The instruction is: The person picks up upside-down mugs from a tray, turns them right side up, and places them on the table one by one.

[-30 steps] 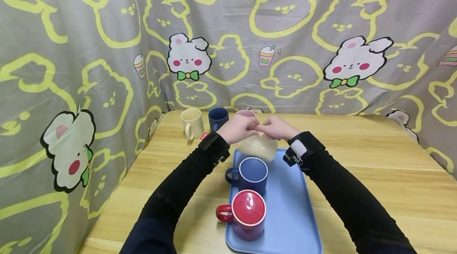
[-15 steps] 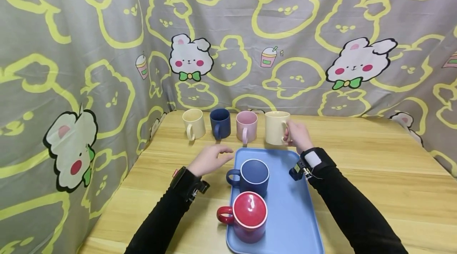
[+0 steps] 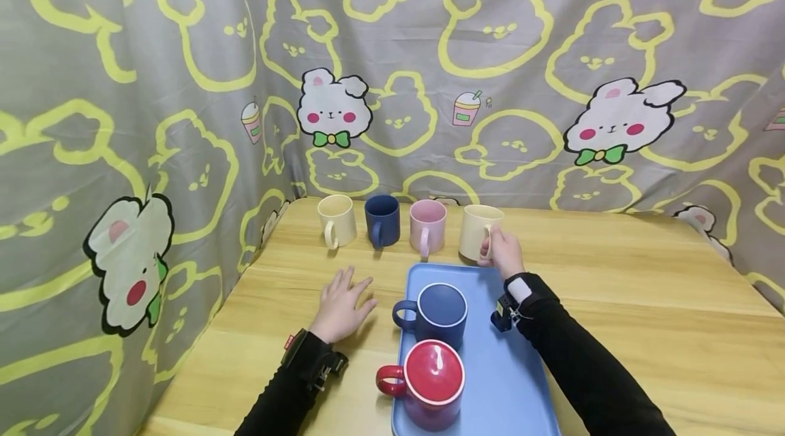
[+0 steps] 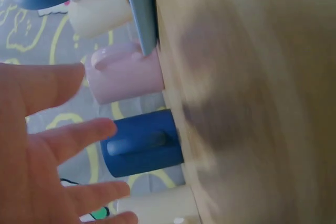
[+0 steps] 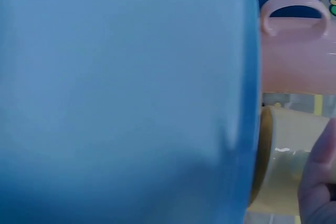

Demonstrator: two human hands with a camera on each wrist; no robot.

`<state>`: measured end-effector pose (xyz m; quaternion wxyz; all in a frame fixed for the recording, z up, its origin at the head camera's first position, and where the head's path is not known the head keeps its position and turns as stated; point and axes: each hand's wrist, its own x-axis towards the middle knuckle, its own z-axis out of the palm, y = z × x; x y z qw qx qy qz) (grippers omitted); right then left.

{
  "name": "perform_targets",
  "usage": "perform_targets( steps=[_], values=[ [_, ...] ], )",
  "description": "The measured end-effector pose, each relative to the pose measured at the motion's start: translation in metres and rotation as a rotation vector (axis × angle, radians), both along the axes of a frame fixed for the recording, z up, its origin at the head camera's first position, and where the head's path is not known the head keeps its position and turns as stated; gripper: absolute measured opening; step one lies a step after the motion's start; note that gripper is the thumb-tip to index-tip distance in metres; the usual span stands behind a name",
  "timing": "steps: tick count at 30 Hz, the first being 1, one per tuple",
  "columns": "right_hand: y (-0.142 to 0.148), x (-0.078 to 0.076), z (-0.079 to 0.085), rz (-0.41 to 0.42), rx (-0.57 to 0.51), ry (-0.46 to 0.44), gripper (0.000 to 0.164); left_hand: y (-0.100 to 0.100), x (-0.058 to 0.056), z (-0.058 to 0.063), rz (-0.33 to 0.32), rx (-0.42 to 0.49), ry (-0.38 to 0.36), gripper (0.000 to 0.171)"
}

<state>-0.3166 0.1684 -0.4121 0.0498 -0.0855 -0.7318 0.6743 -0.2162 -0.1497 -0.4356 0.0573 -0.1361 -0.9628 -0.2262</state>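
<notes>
Cream mug [image 3: 477, 231] is standing upright on the wooden table [image 3: 644, 286], at the right end of a row of four mugs along the back, just behind the far edge of the blue tray [image 3: 509, 368]. Right hand [image 3: 504, 252] is gripping it at the handle, fingers curling round the handle side; in the right wrist view only a fingertip edge is showing against the cream wall [image 5: 286, 161], so the exact pinch is hard to tell there.

Next in the row, going left: pink mug [image 3: 426, 226] just beside the cream one, then dark blue mug [image 3: 382, 219], then a second pale yellow mug [image 3: 336, 219], all upright, handles facing forward.

Left hand [image 3: 341, 305] is lying flat on the table left of the tray, fingers straight and spread, holding nothing. The left wrist view is showing the spread fingers [image 4: 68, 140] with the pink mug [image 4: 126, 74] and dark blue mug [image 4: 142, 142] beyond them.

On the tray: a blue mug [image 3: 438, 310], handle pointing left, and nearer the person a red mug [image 3: 429, 381], handle also left.

Rabbit-print curtain [image 3: 184, 82] is hanging behind and to the left of the table.
</notes>
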Motion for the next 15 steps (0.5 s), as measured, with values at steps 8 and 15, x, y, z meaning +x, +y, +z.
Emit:
perform_targets(
  steps=[8, 15],
  values=[
    [-0.003, 0.003, -0.013, 0.048, 0.001, 0.035, 0.044, -0.004, 0.008, 0.000, 0.085, -0.034, -0.082, 0.052],
    [-0.006, 0.000, -0.017, 0.090, -0.053, 0.008, 0.044, -0.005, 0.007, 0.002, 0.094, -0.042, -0.090, 0.053]
  ],
)
